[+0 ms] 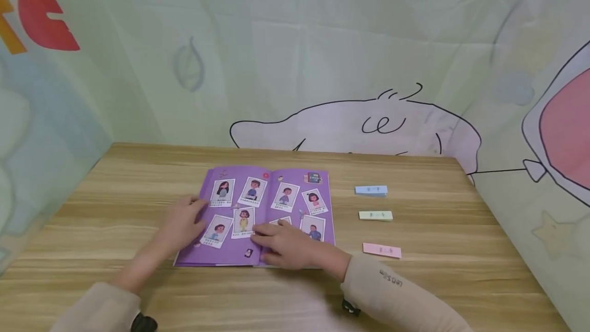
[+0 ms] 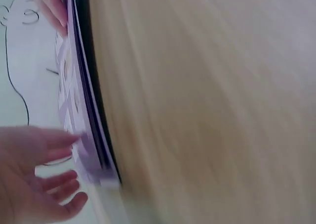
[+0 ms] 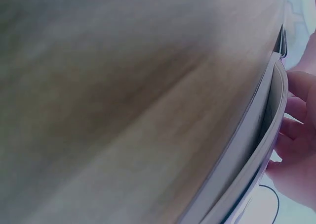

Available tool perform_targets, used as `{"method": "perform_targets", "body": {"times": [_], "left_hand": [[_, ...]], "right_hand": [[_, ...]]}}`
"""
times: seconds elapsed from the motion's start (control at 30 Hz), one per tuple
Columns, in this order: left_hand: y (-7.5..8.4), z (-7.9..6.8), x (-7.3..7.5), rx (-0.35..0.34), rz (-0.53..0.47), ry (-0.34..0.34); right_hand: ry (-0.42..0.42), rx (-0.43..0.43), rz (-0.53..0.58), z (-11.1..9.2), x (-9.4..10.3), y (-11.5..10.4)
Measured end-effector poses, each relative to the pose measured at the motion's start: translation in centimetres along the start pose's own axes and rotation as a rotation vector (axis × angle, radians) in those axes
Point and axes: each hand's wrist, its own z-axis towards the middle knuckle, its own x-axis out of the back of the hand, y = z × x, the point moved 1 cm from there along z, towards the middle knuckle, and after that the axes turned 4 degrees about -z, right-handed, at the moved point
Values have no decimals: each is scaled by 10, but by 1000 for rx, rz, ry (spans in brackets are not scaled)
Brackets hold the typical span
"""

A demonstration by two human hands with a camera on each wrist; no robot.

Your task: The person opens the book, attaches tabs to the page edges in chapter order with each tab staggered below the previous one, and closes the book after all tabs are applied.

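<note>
An open book with purple pages lies on the wooden table, its spread printed with framed pictures of cartoon people. At its left edge is my left hand, fingertips touching the page. My right hand rests over the lower middle of the spread, near the fold, fingers extended to the left and covering part of the right page. From the left wrist, the left hand has loosely bent, spread fingers against the book's edge. In the right wrist view, the right hand lies along the pages, seen edge-on.
Right of the book, three folded paper strips stand in a column: blue, pale green and pink. The wooden tabletop meets a fabric backdrop with cartoon drawings at the back and sides.
</note>
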Motion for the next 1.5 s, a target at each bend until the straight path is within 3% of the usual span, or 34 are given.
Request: {"method": "perform_targets", "body": {"times": [0.2, 0.3, 0.43, 0.63, 0.9, 1.03, 1.13, 1.37, 1.5], "left_hand": [[26, 10, -16, -300, 22, -177], [37, 18, -22, -350, 0, -246], [46, 36, -27, -339, 18, -285], [51, 58, -32, -258, -3, -336], [52, 67, -38, -233, -10, -286], [57, 69, -41, -254, 3, -246], [64, 68, -42, -288, -1, -234], [81, 64, -39, -315, -72, -275], [89, 60, -40, -345, -121, -302]], "right_hand": [[12, 12, -11, 0, -3, 1], [22, 21, -20, 0, -3, 1], [42, 31, -42, 0, -3, 1], [31, 38, -17, 0, -3, 3], [20, 64, 67, 0, 15, 12], [31, -17, 81, -3, 24, 22], [104, -107, 96, -5, 27, 34], [266, -308, 143, -17, 28, 66], [319, -501, 171, -24, 29, 77]]}}
